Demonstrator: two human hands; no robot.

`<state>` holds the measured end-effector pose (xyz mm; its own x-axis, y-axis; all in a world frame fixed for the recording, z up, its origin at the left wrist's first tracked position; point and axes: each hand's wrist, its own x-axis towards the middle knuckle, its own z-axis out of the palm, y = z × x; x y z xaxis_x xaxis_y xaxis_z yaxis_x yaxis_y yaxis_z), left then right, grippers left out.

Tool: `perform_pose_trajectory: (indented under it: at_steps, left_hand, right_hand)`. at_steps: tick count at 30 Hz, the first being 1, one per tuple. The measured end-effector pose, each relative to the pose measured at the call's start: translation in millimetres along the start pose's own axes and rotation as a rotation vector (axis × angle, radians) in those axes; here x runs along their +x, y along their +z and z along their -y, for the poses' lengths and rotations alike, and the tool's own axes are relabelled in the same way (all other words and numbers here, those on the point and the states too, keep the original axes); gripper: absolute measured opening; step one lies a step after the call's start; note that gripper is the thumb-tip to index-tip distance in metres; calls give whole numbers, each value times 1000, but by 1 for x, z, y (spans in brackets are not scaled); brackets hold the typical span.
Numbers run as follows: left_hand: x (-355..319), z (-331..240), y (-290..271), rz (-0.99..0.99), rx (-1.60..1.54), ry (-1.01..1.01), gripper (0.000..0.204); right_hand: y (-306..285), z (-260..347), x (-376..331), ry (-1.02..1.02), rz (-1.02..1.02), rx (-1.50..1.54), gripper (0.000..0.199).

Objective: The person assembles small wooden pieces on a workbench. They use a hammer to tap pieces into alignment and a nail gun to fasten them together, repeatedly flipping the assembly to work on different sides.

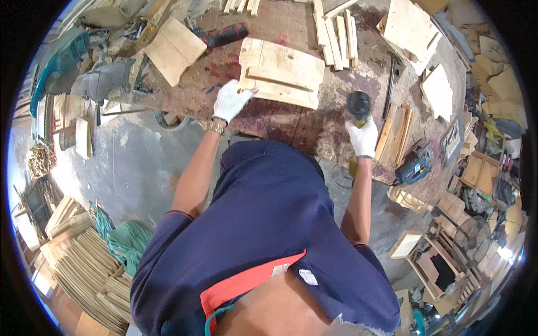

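A pale wooden board (286, 63) with shaped ends lies near the front edge of the worktable, a narrow wooden strip (280, 79) resting across it. My left hand (232, 102), in a white glove, grips the board's near left corner, fingertips beside the strip's left end. Right of the board, my gloved right hand (363, 138) is closed around a hand-held power tool with a round black head (358, 105) and yellow-green parts. The tool is held apart from the board. Its exact kind cannot be made out, as the glove covers most of its body.
A red-and-black cordless tool (227, 35) and another board (176, 50) lie at the far left. Wooden strips (339, 39) and stacked boards (408, 31) are at the back. A jigsaw-like tool (413, 167) sits right, near wooden pieces (394, 135). A saw (61, 73) stands left.
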<state>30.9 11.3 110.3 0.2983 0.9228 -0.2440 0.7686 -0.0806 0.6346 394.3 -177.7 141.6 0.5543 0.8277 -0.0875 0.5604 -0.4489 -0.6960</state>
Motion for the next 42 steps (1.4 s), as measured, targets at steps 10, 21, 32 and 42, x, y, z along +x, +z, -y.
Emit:
perform_pose_trajectory:
  at_steps: [10, 21, 32, 42]
  left_hand:
    - [10, 0, 2, -17, -21, -33, 53]
    - [9, -7, 1, -34, -11, -56, 53]
    - [5, -12, 0, -65, -55, -87, 56]
    - [7, -2, -3, -29, -22, 27, 56]
  right_hand:
    - [-12, 46, -28, 331, 342, 648, 24]
    - [-7, 52, -26, 313, 436, 477, 23]
    - [14, 93, -21, 227, 477, 457, 26]
    - [26, 132, -16, 137, 596, 455, 25]
